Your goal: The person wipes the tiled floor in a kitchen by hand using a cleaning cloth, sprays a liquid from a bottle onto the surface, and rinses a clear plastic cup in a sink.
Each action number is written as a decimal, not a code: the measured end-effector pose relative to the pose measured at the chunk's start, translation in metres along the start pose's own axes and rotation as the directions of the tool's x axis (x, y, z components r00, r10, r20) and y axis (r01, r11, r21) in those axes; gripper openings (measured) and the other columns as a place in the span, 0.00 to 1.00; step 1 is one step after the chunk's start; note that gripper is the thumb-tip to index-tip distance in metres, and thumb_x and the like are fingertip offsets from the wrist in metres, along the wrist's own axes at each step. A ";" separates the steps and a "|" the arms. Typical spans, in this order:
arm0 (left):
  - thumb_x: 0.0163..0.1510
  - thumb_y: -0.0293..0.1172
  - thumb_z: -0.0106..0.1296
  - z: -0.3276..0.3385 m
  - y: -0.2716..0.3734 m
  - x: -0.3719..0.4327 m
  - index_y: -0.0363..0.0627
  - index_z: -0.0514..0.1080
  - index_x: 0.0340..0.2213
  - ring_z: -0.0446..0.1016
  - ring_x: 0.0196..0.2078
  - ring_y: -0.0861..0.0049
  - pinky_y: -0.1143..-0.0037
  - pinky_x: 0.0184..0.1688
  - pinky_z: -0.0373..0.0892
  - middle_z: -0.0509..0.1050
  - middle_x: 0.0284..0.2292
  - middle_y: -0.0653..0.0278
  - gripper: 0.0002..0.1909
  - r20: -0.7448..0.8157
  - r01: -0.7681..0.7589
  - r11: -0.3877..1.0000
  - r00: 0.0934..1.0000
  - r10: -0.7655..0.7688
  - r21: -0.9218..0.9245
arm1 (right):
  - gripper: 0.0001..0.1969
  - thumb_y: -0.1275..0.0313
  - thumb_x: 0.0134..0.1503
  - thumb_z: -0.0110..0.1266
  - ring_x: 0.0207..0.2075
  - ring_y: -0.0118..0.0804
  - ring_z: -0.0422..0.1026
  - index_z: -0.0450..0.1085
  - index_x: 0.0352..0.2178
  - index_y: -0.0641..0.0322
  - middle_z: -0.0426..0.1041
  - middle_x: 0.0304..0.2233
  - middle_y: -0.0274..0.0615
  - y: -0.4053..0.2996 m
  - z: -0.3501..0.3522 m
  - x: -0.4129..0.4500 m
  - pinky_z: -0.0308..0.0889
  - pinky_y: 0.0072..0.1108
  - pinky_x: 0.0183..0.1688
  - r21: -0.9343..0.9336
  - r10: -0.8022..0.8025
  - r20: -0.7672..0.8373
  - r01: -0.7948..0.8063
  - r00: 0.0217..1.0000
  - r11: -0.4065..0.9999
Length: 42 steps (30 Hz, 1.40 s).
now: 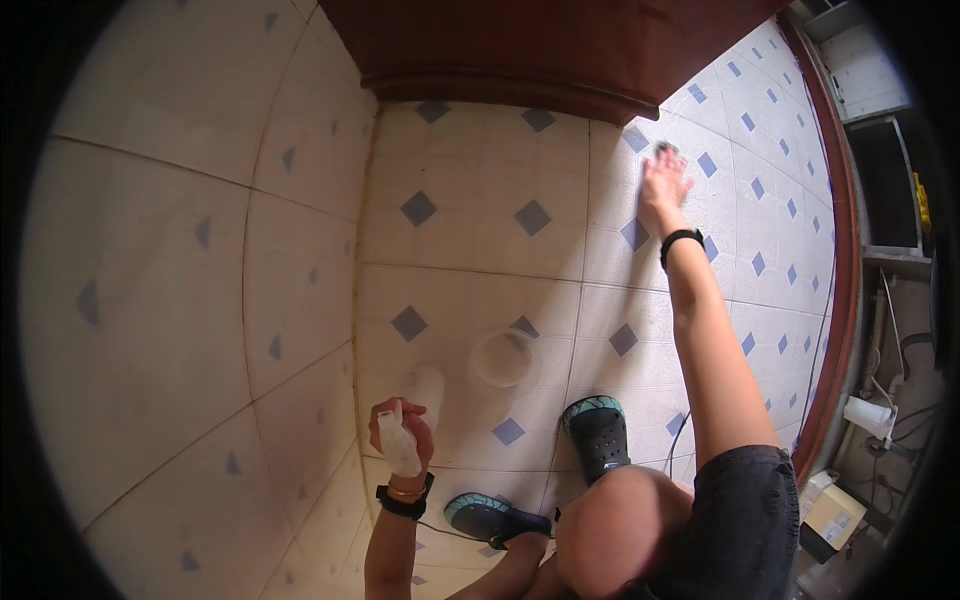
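Observation:
My left hand (412, 431), at the lower left, grips a white plastic bottle; its white head (397, 442) lies over the hand and wrist, and its translucent body (427, 390) extends past the fingers. My right hand (665, 180) reaches far forward to the tiled floor (480, 244), near the corner of a dark red wooden panel (510, 52). The fingers of that hand are spread and blurred. A small dark thing (664, 148) shows at the fingertips; whether they hold it cannot be made out. Between my hands a round, translucent plastic tub (507, 358) stands on the floor.
A tiled wall (165, 285) rises on the left. My feet are in dark clogs (596, 439). On the right, beyond a dark red wooden edge (821, 360), are shelves (889, 187), cables and a cardboard box (834, 517). A thin black cable (679, 435) runs near my right knee.

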<state>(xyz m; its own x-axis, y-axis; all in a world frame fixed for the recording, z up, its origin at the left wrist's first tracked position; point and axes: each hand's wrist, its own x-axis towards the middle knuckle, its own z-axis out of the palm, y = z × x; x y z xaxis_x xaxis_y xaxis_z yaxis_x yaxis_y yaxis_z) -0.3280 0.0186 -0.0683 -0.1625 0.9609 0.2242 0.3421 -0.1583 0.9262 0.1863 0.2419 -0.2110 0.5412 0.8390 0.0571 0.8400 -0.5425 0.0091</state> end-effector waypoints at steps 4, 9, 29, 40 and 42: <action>0.56 0.30 0.44 -0.012 -0.010 -0.008 0.41 0.60 0.42 0.67 0.28 0.78 0.77 0.34 0.64 0.67 0.29 0.63 0.13 0.126 0.051 0.997 0.990 -0.057 0.054 | 0.33 0.50 0.58 0.34 0.63 0.47 0.42 0.50 0.57 0.63 0.46 0.61 0.44 -0.019 0.003 -0.006 0.39 0.47 0.60 0.020 0.076 0.005 -0.076 0.997 0.997; 0.56 0.30 0.44 0.000 0.001 0.000 0.41 0.60 0.41 0.67 0.28 0.78 0.77 0.33 0.64 0.67 0.30 0.63 0.12 0.103 0.020 1.000 0.995 -0.018 -0.017 | 0.31 0.51 0.56 0.37 0.62 0.50 0.45 0.53 0.54 0.64 0.49 0.59 0.51 -0.138 0.011 -0.018 0.41 0.45 0.59 0.243 -0.104 -0.020 0.106 0.994 0.964; 0.51 0.29 0.50 -0.004 -0.001 0.003 0.42 0.63 0.35 0.71 0.25 0.78 0.80 0.28 0.67 0.70 0.26 0.62 0.10 0.066 -0.067 0.986 0.996 0.057 0.154 | 0.35 0.47 0.57 0.34 0.62 0.46 0.45 0.48 0.58 0.62 0.48 0.60 0.49 -0.075 -0.019 -0.001 0.40 0.53 0.57 0.085 -0.024 0.003 0.023 1.000 0.996; 0.52 0.30 0.50 -0.003 -0.002 0.000 0.41 0.62 0.35 0.71 0.26 0.78 0.78 0.31 0.67 0.70 0.24 0.63 0.11 0.039 0.024 0.996 0.999 -0.027 0.081 | 0.25 0.56 0.55 0.45 0.59 0.48 0.51 0.59 0.50 0.59 0.61 0.53 0.49 -0.108 -0.023 -0.020 0.40 0.50 0.58 0.288 -0.122 -0.021 0.123 0.992 0.950; 0.52 0.31 0.48 0.000 0.001 0.001 0.41 0.62 0.34 0.70 0.24 0.78 0.77 0.32 0.66 0.71 0.22 0.63 0.10 0.052 0.015 0.994 0.998 -0.021 0.109 | 0.30 0.48 0.57 0.36 0.62 0.44 0.45 0.54 0.56 0.53 0.53 0.59 0.42 -0.040 0.000 -0.004 0.35 0.52 0.59 -0.029 -0.020 -0.123 0.016 0.992 0.999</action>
<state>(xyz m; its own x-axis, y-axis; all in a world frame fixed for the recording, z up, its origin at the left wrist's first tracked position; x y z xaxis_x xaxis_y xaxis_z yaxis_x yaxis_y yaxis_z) -0.3282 0.0195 -0.0672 -0.1211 0.9746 0.1885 0.4381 -0.1179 0.8912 0.1505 0.2601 -0.2120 0.5158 0.8377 0.1793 0.8471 -0.5300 0.0393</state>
